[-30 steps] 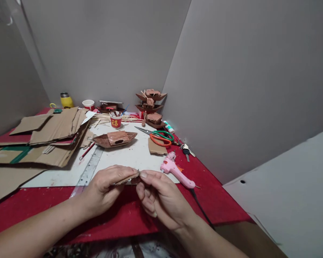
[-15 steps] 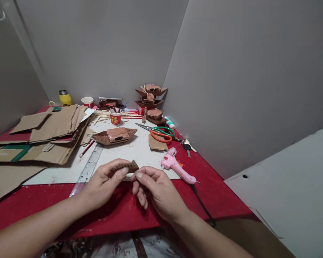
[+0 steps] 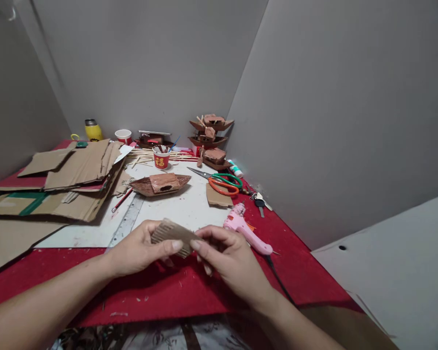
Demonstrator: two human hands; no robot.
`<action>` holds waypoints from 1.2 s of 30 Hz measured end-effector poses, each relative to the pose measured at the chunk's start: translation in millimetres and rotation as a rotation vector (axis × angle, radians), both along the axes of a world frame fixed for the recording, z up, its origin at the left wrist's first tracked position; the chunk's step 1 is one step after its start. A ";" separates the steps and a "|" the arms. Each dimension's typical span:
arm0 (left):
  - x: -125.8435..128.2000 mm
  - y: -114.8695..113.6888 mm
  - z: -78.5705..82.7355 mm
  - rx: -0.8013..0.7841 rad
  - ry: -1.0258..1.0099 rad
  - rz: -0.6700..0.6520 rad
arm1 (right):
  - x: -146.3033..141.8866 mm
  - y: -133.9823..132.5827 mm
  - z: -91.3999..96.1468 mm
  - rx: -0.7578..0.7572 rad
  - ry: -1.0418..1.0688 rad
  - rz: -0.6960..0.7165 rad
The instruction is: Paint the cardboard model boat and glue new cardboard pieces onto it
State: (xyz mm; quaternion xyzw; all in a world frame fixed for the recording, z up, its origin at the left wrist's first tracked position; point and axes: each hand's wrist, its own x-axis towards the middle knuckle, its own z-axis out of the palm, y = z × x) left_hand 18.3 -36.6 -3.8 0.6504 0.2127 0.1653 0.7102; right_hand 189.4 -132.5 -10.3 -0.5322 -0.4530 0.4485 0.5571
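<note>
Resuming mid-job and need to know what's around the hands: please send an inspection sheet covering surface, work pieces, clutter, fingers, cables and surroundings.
Surface: red tabletop, small debris near its front; white board on it.
Work pieces: corrugated cardboard piece, held; brown model boat on the board.
Clutter: stacked cardboard sheets at left; scissors, blades apart; pink glue gun and keys at right.
Fingers: left fingers and right fingers both grip the corrugated piece.
Cables: black cord from the glue gun's handle toward the front edge.
Surroundings: grey walls behind and right.

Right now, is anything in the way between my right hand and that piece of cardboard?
Nothing visible: your right hand touches the cardboard piece at its right end, while your left hand holds its left side.
</note>
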 end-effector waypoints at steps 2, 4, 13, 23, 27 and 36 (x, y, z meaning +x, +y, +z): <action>-0.9 1.6 -1.8 0.022 0.015 -0.030 | 0.2 -3.4 2.3 0.011 -0.108 0.057; -0.5 1.3 -3.7 0.051 0.011 -0.022 | -0.2 -5.7 0.9 0.019 -0.102 0.053; 1.6 -6.1 -4.6 0.694 -0.158 0.177 | 0.3 -14.4 -12.1 -0.094 0.451 0.128; -2.8 0.4 -14.1 1.184 -0.331 0.029 | -7.3 -14.6 -14.1 -0.119 0.668 0.214; -3.1 1.4 -14.9 1.219 -0.334 0.030 | -8.6 -14.5 -15.5 -0.077 0.728 0.235; -3.9 -0.3 -16.7 1.207 -0.337 0.011 | -9.3 -13.9 -13.7 -0.063 0.733 0.227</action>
